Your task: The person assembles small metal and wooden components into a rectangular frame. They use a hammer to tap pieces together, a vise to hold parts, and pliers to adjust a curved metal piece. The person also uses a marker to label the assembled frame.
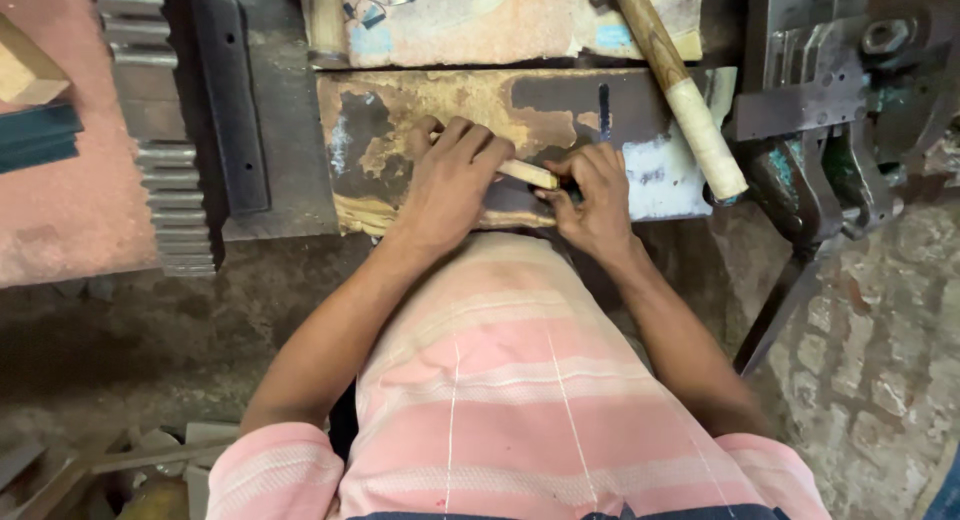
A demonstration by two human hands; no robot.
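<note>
Workshop setting: rough stone and dirt floor, with a worn workbench [520, 95] across the upper part of the view. The bench top is stained, patchy and scuffed, with a chipped front edge.

Left hand [448, 185]: laid palm-down on the bench near its front edge. Fingers are pressed together and curled over one end of a small wooden stick [527, 172], pinning it to the surface. The thumb is not visible.

Right hand [596, 198]: just beside the left, at the other end of the stick. Fingers are bunched and bent inward, fingertips meeting at the stick's free end. Whether they pinch the stick itself or a small tool against it cannot be determined; something dark shows at the fingertips but is too small to identify.

Stick: pale, short, lying flat on the bench between the two hands, slightly tilted, near the front edge.

Other items: a hammer [680, 85] with a pale wooden handle lies diagonally on the bench to the right of the hands, well apart from them, head toward the far edge. A metal vise [830, 130] is mounted at the right end of the bench. A ribbed metal piece [165, 130] and a dark flat metal bar [232, 110] lie to the left. The person wears a pink striped shirt [500, 400].
</note>
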